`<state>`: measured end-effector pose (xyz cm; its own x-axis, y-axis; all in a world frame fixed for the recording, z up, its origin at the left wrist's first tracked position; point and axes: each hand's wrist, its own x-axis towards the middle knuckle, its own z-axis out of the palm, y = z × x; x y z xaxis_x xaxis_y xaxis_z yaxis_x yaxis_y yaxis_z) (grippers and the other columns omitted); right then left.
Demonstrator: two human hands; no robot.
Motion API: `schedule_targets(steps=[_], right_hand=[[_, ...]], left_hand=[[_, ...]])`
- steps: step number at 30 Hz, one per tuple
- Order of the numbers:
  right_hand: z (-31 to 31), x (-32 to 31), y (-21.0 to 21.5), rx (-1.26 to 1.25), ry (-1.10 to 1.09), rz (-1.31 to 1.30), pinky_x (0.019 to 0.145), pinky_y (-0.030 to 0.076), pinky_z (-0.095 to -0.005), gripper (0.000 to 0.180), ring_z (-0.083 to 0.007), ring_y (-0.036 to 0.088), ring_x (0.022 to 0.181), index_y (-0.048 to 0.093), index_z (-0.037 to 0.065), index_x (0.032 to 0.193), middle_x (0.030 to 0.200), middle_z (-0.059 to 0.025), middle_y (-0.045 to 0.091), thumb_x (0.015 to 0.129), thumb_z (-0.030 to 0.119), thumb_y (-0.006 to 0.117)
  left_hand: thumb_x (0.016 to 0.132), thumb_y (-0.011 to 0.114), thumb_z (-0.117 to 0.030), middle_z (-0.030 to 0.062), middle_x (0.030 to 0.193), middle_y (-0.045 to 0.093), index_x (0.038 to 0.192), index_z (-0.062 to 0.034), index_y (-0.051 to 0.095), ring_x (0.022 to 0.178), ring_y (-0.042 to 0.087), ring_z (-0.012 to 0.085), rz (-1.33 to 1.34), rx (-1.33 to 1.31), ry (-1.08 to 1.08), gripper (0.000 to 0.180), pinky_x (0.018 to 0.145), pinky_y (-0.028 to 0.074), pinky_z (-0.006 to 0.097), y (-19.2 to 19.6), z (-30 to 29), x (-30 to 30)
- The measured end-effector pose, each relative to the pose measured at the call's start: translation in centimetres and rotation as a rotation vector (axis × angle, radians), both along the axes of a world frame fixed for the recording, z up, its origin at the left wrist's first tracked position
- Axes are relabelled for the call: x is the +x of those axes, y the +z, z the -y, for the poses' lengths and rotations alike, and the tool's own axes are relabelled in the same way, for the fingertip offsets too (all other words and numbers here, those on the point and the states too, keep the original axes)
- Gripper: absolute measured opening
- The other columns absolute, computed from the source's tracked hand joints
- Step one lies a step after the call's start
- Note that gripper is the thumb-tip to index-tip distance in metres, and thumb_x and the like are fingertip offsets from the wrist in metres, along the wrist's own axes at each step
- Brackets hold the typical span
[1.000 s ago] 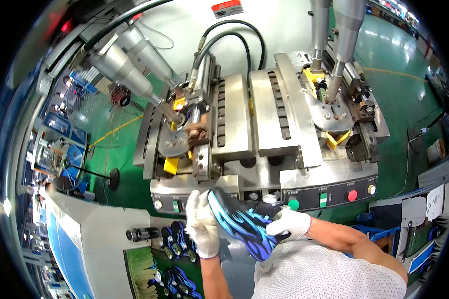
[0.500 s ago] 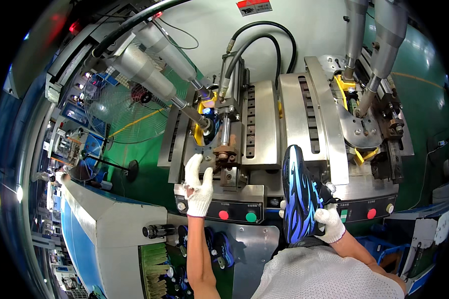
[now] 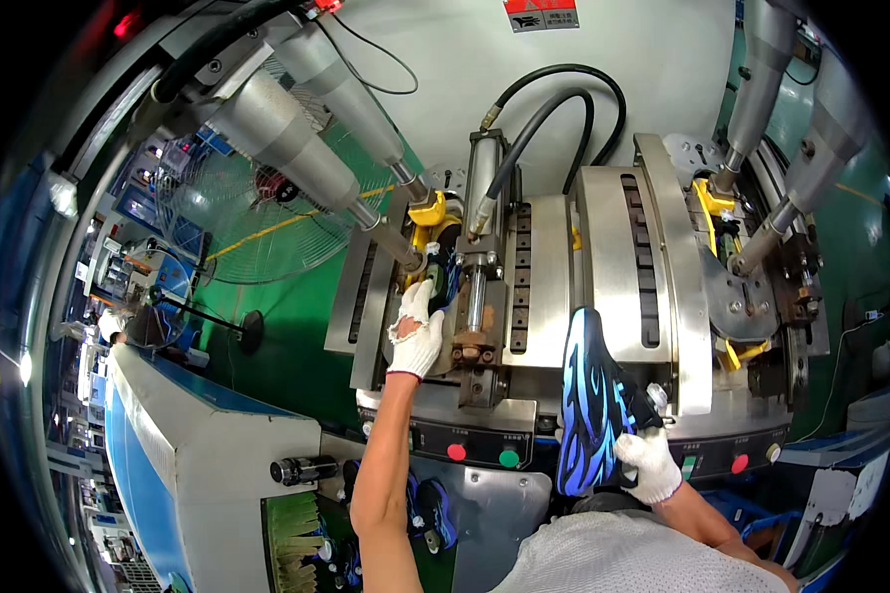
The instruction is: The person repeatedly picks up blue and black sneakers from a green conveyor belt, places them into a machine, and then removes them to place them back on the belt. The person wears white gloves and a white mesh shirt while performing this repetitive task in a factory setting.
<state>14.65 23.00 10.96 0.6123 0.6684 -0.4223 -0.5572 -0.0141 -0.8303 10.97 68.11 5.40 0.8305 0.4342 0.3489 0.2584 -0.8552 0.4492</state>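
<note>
My right hand point(image 3: 651, 466), in a white knit glove, grips a black shoe with blue and purple flame patterns point(image 3: 591, 415), its sole facing left and its toe pointing away from me. A pale round knob point(image 3: 657, 397) shows at the shoe's right side. My left hand point(image 3: 415, 331), in a white glove with a hole on its back, reaches into the left press station. Its fingers are stretched out at the near end of another blue and black shoe point(image 3: 452, 272) with a green insert. Whether the fingertips touch that shoe, I cannot tell. Yellow pads point(image 3: 427, 210) and a metal press rod point(image 3: 398, 245) surround it.
A panel with red and green buttons point(image 3: 508, 459) runs along the machine's front. The right station has another pair of slanting rods point(image 3: 766, 237). Several shoes point(image 3: 431, 514) lie low at left beside bristles point(image 3: 293, 544). A fan point(image 3: 277, 198) stands behind, left.
My left hand has moved away from me, up to the shoe in the left station. My right hand still holds its shoe, now slightly turned. The whole view has shifted a little.
</note>
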Motion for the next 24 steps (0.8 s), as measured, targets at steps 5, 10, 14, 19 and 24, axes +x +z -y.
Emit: schedule_targets(steps=[5, 10, 14, 19, 24], right_hand=[[3.7, -0.7, -2.4, -0.27, 0.15, 0.257, 0.065, 0.052, -0.0346, 0.017, -0.023, 0.066, 0.07, 0.073, 0.006, 0.092, 0.08, -0.0057, 0.068, 0.078, -0.003, 0.074], [4.2, -0.9, 0.3, -0.18, 0.026, 0.133, 0.051, 0.044, -0.0275, 0.005, -0.012, 0.059, 0.057, 0.073, 0.003, 0.088, 0.07, -0.0023, 0.064, 0.084, 0.001, 0.075], [2.7, -0.5, -0.2, -0.214, 0.071, 0.504, 0.05, 0.043, -0.0295, 0.007, -0.0187, 0.061, 0.056, 0.07, 0.005, 0.087, 0.068, -0.0066, 0.061, 0.085, -0.001, 0.071], [-1.3, 0.0, 2.6, -0.125, -0.151, -0.044, 0.054, 0.047, -0.0267, 0.014, -0.0113, 0.064, 0.065, 0.069, 0.0, 0.095, 0.08, -0.0002, 0.067, 0.084, 0.009, 0.074], [-17.9, 0.9, 5.1, 0.149, -0.031, -0.049, 0.071, 0.061, -0.0348, 0.037, -0.0163, 0.072, 0.088, 0.065, 0.005, 0.123, 0.107, -0.0075, 0.073, 0.09, 0.016, 0.078]], left_hand=[[0.087, 0.076, -0.033, 0.0294, 0.146, 0.053, 0.156, -0.0003, 0.036, 0.133, 0.051, 0.048, 0.031, 0.191, 0.28, 0.086, 0.107, 0.045, 0.051, -5.1, -3.6, 6.7], [0.088, 0.076, -0.025, 0.0223, 0.124, 0.064, 0.136, -0.0037, 0.048, 0.115, 0.063, 0.043, -0.204, 0.075, 0.327, 0.059, 0.094, 0.051, 0.051, -5.0, -5.9, 12.4], [0.083, 0.081, -0.031, 0.0203, 0.123, 0.066, 0.128, -0.0068, 0.053, 0.117, 0.064, 0.0416, -0.122, 0.028, 0.365, 0.058, 0.095, 0.051, 0.05, 0.3, -7.1, 10.0], [0.084, 0.081, -0.022, 0.0198, 0.127, 0.066, 0.138, 0.0006, 0.053, 0.118, 0.066, 0.0342, 0.192, -0.131, 0.342, 0.065, 0.103, 0.05, 0.042, 9.5, 0.0, 0.1], [0.078, 0.085, -0.01, 0.0164, 0.121, 0.066, 0.132, 0.0026, 0.057, 0.109, 0.065, 0.0254, 0.243, -0.373, 0.448, 0.062, 0.097, 0.052, 0.039, 10.2, 8.0, -17.8]])
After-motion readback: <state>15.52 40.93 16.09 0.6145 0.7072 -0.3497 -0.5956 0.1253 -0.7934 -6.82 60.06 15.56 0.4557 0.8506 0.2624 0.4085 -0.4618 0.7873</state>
